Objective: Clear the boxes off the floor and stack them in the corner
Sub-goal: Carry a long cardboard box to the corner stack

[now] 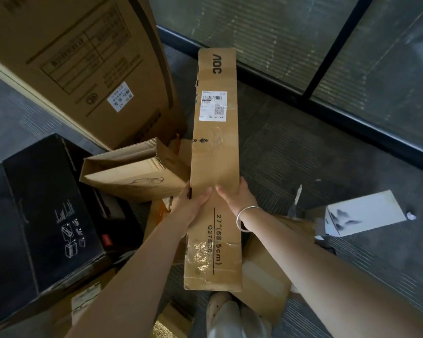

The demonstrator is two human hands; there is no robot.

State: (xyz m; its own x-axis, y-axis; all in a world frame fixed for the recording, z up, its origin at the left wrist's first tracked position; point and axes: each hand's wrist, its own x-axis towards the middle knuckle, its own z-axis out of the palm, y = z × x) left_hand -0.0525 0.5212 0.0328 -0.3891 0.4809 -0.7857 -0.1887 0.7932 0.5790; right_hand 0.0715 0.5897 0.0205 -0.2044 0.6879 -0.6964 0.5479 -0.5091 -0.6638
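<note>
A tall brown carton (83, 69) with printed tables and a white sticker leans up at the far left, above a grey carpeted floor (291, 147) that runs to a dark-framed glass wall (327, 57). At the lower left sits a black box (49, 215) printed with white pictograms. Held over the middle of the floor is a long, narrow monitor box (215, 154) marked "AOC" and "27\"(68.5cm)", with a white shipping label (213, 106) on its upper face; its far end points toward the glass wall and its near end hangs above a foot in a pale shoe (224, 315). Just to its left an open brown box (132, 172) lies tipped on its side, flaps apart. A small white box (364, 213) with a grey ink pattern lies on the carpet at the right, well apart from the others.

The left hand (189, 206) clamps the long box's left edge, thumb on top and fingers wrapped over the side. The right hand (237, 196) grips the right edge the same way, thumb pressed on the top face. A silver bangle (247, 218) circles the right wrist.
</note>
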